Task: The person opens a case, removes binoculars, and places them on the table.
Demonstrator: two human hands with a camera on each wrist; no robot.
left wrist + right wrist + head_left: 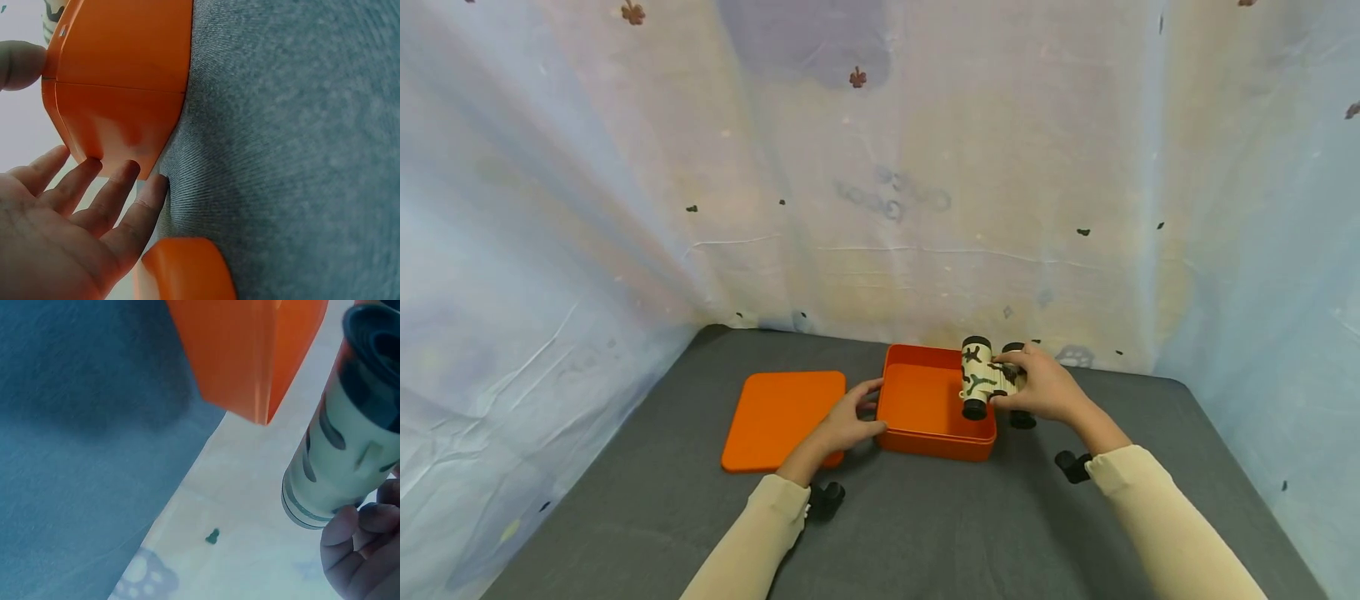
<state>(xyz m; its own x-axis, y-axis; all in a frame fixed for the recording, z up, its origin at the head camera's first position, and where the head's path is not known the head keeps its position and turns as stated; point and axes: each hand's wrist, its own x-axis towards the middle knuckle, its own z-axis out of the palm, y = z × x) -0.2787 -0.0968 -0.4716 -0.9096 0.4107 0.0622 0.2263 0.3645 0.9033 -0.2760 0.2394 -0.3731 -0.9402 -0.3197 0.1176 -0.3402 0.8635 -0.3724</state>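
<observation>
A pair of camouflage-patterned binoculars (976, 372) with black ends is held above the right side of an open orange box (925, 396). My right hand (1043, 385) grips them by the middle, with curled fingers showing on the barrel in the right wrist view. My left hand (847, 419) is at the box's left side. In the left wrist view its fairly straight fingers (119, 181) reach to the box's side wall, and its thumb (22, 64) touches near an edge. The visible part of the box's inside is bare.
An orange lid (786, 417) lies flat on the grey cloth-covered table (917, 533), left of the box. A pale patterned curtain (962, 208) hangs behind the table and along its sides. Black wrist cameras (826, 500) sit beneath both forearms.
</observation>
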